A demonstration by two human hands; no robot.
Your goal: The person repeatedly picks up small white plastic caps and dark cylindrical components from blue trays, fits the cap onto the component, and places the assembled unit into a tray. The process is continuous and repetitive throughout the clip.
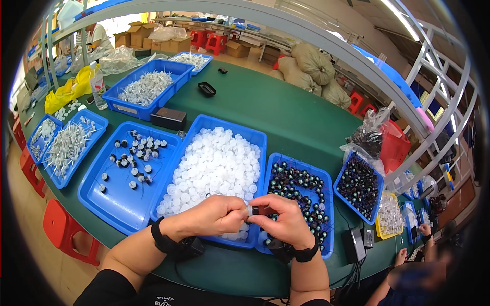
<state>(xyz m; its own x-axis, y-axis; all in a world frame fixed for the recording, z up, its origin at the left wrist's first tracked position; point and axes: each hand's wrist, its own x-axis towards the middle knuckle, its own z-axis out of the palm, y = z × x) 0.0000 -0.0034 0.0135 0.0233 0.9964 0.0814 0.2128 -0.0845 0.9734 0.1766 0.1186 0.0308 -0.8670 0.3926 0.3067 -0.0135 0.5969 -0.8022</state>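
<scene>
Smooth blue plastic trays (120, 204); frosted, round white caps (214, 163) heaped in one, small dark wired parts (301, 183) in the next. Small piece (251, 210), whitish with a black end, held over the cap tray's right edge. Left hand (228, 215) and right hand (282, 218) both pinch it narrowly. Fingers cover most of it; exact shape unclear. Left forearm (135, 252) hides some tray edge.

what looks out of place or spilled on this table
Some small white pieces lie loose on the green table by the yellow bag, outside the nearby blue tray, so they may have spilled.
</scene>
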